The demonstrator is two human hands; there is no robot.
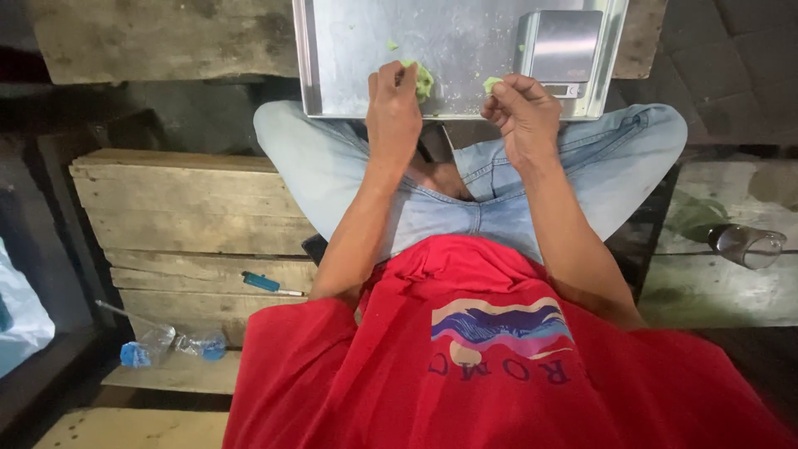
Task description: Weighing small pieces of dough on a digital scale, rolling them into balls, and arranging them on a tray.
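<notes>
Left hand (392, 104) pinches soft green dough (424, 81); right hand (524, 112) grips a smaller piece (491, 83) (pale, crumbly).

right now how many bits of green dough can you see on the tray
3: a lump under the left hand, a small piece in the right hand fingertips, a crumb on the tray. More may be hidden.

A shiny metal tray (349, 58) rested across the seated person's knees, its far edge over a rough wooden plank (150, 37). On the tray lay a lump of green dough (424, 81), a few small green scraps (391, 46) and, at the right corner, a small steel scale (564, 50). On the wooden pallet (183, 208) beside the person lay a blue lighter (262, 283) and a crumpled clear plastic bottle (166, 342).
</notes>
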